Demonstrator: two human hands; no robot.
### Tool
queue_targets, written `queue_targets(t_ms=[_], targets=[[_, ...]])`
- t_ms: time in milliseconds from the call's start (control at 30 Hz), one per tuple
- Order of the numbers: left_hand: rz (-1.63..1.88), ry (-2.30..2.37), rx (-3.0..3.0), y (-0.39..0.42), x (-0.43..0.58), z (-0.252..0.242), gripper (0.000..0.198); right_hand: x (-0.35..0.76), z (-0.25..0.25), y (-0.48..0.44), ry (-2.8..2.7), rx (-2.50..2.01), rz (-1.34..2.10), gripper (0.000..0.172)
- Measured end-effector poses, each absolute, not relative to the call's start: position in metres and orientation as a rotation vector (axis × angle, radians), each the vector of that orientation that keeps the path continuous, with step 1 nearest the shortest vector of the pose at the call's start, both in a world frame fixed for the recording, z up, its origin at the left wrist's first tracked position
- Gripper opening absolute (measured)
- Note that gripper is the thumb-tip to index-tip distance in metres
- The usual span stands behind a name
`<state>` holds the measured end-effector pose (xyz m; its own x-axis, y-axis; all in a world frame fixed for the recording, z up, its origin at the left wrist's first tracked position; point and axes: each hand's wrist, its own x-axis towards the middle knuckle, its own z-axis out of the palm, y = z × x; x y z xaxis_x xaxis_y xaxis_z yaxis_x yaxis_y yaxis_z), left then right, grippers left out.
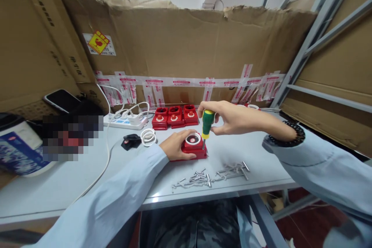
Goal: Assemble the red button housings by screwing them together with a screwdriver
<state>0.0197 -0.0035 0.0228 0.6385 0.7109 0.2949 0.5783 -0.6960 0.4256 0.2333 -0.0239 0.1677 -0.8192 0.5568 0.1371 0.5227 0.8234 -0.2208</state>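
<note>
A red plastic housing (190, 148) with a white ring (193, 138) around its dark round centre lies on the table, near the middle. My left hand (178, 145) grips it from the left, thumb and fingers around its sides. In my right hand (222, 116) is a screwdriver (207, 124) with a green and yellow handle, closed between thumb and fingers. The screwdriver stands nearly upright, its shaft down at the right end of the housing. Whether the tip sits on a screw is too small to tell. Loose screws (200, 177) and metal pins lie in front of the housing.
Several red units (174, 116) stand in a row behind the housing. White rings (148, 137), a black part (130, 141) and a power strip (126, 121) lie to the left. A white cable (108, 155) crosses the table. Cardboard (186, 46) walls the back.
</note>
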Motion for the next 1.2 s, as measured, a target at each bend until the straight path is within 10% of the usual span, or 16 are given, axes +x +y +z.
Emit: queue_targets(t_ms=[533, 667, 1200], targets=[[0.667, 1.043, 2.574, -0.002, 0.020, 0.020, 0.075, 0.227, 0.158, -0.023, -2.593, -0.916, 0.271, 0.009], [0.672, 1.032, 2.570, -0.001, 0.020, 0.019, 0.075, 0.226, 0.157, -0.025, -2.612, -0.833, 0.352, 0.032], [0.674, 1.025, 2.562, -0.002, 0.019, 0.020, 0.075, 0.227, 0.149, -0.023, -2.554, -0.865, 0.268, 0.027]])
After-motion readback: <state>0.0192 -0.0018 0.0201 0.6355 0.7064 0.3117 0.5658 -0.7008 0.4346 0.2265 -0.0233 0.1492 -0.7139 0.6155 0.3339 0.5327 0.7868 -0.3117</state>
